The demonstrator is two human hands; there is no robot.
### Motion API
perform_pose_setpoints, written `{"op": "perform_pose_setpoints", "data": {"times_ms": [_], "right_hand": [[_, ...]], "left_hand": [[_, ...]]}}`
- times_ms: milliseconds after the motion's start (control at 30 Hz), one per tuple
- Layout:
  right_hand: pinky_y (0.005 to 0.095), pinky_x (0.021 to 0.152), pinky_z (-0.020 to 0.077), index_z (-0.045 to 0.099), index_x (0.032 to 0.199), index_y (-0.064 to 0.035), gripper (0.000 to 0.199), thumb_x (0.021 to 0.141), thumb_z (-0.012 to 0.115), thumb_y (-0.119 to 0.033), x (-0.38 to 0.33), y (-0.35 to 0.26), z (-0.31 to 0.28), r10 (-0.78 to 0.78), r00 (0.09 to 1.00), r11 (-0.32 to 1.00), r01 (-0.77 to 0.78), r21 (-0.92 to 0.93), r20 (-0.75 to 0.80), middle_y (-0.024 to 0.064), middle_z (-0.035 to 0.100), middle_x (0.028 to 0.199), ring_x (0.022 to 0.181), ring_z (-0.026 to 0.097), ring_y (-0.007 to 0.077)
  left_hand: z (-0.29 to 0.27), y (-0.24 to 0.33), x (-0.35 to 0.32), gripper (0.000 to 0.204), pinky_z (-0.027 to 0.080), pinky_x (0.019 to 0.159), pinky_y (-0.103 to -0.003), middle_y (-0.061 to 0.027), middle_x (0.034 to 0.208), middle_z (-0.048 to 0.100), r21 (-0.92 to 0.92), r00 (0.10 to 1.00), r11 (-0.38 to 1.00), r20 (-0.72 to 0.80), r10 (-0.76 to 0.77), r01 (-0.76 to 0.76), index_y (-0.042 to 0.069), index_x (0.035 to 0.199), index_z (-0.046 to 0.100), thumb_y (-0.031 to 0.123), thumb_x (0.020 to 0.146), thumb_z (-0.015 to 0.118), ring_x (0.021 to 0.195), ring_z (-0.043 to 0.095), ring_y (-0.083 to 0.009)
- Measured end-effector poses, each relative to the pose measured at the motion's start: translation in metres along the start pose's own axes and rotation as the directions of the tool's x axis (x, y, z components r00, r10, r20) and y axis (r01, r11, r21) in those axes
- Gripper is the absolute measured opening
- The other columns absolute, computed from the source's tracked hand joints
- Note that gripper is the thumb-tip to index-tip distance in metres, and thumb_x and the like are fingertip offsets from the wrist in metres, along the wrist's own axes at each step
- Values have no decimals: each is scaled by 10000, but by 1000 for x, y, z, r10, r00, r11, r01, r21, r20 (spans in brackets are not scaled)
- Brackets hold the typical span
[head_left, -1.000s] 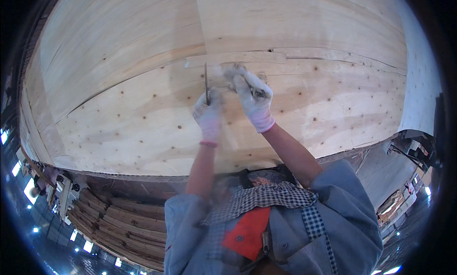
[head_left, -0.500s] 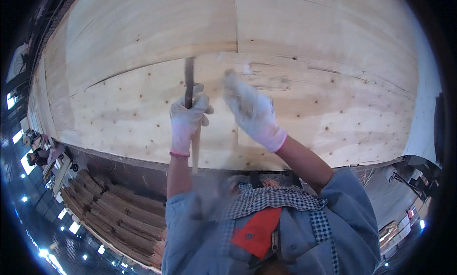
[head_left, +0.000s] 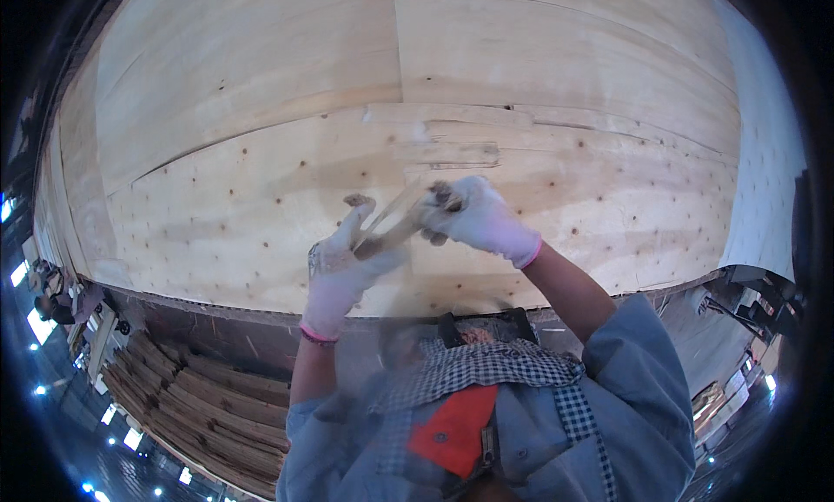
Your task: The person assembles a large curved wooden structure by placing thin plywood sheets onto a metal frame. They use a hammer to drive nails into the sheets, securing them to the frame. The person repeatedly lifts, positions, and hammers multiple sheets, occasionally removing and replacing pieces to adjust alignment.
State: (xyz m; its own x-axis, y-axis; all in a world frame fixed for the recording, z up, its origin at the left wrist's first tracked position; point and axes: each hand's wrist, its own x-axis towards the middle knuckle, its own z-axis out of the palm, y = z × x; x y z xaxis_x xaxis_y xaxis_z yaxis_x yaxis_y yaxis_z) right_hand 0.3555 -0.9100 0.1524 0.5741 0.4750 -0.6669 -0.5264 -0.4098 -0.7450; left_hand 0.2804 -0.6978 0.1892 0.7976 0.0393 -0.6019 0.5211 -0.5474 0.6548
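Both my hands wear pale work gloves with pink cuffs and are raised over the near part of a large plywood sheet (head_left: 261, 198). A thin, pale strip of wood veneer (head_left: 395, 230), blurred by motion, stretches between them. My right hand (head_left: 478, 220) has its fingers curled closed on the strip's upper right end. At the other end is my left hand (head_left: 339, 267), one finger pointing up and the strip lying in its grip; blur hides its other fingers. Just beyond the hands, the sheet has a rough, split patch (head_left: 456, 155) in its surface.
Seams and cracks run across the sheet, and dark knots dot it. To the lower left lies a stack of rough brown boards or veneer (head_left: 200, 415). A whitish sheet (head_left: 764, 172) hangs at the right edge. Dark machinery (head_left: 764, 298) stands at the far right.
My right hand has come back from the rough patch and closed on the strip. My left hand has lowered, and the dark-edged strip it held upright now slants between both hands.
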Motion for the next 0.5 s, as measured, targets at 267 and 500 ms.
{"op": "perform_pose_setpoints", "data": {"times_ms": [267,500], "right_hand": [[245,594,538,756,918,-4,212,891,746,-214,-20,-34,-39,-108,960,963,166,-213,260,39,709,710,680,686,95],[269,462,482,719,956,-31,336,921,729,-364,-23,41,6,-42,934,848,-155,507,356,42,648,633,527,609,129]], "left_hand": [[-5,-8,-13,205,471,523,-257,-13,698,654,-237,912,916,337,-235,324,36,1042,726,190,907,722,589,591,-60],[-3,-10,-37,198,493,551,-307,-36,763,666,-624,945,781,238,224,-28,14,1014,696,189,922,686,638,618,-135]]}}
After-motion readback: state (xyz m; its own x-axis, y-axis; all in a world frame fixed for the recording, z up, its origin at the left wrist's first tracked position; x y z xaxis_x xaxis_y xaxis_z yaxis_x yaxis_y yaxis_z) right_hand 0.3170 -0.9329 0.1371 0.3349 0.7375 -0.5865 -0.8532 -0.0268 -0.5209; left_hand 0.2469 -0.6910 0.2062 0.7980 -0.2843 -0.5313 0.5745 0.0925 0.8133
